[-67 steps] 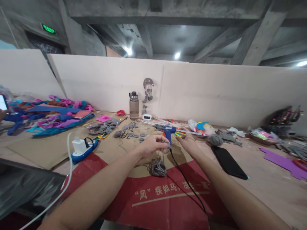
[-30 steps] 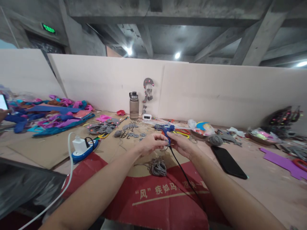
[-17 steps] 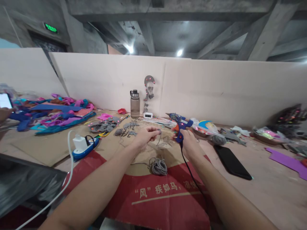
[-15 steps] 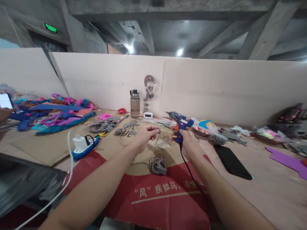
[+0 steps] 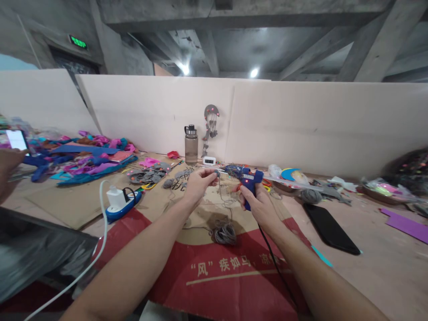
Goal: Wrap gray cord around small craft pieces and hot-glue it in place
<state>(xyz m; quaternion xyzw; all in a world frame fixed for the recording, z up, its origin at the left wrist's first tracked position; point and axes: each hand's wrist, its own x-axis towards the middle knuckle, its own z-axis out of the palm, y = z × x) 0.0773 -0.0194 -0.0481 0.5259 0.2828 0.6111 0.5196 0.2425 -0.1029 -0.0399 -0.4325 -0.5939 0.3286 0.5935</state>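
My right hand (image 5: 259, 205) is wrapped round the handle of a blue hot glue gun (image 5: 249, 178), with its black cord running down toward me. The gun's nozzle points left and is close to the fingertips of my left hand (image 5: 199, 185). Those fingers pinch a small grey felt piece (image 5: 217, 173), mostly hidden by them. A thin grey strand hangs below it. On the cardboard (image 5: 207, 209) beneath my hands lies a loose bundle of grey yarn (image 5: 225, 233).
Left are grey felt pieces (image 5: 150, 174), a blue power strip (image 5: 122, 211) and coloured scraps (image 5: 96, 156). A bottle (image 5: 191, 145) and hanging ornament (image 5: 211, 118) stand behind. A phone (image 5: 331, 227) lies right. Another person's hand (image 5: 10, 165) holds a phone at far left.
The glue gun has swung lower and left, bringing its nozzle close to the grey felt piece. My left hand has moved slightly up, and the view has shifted a little.
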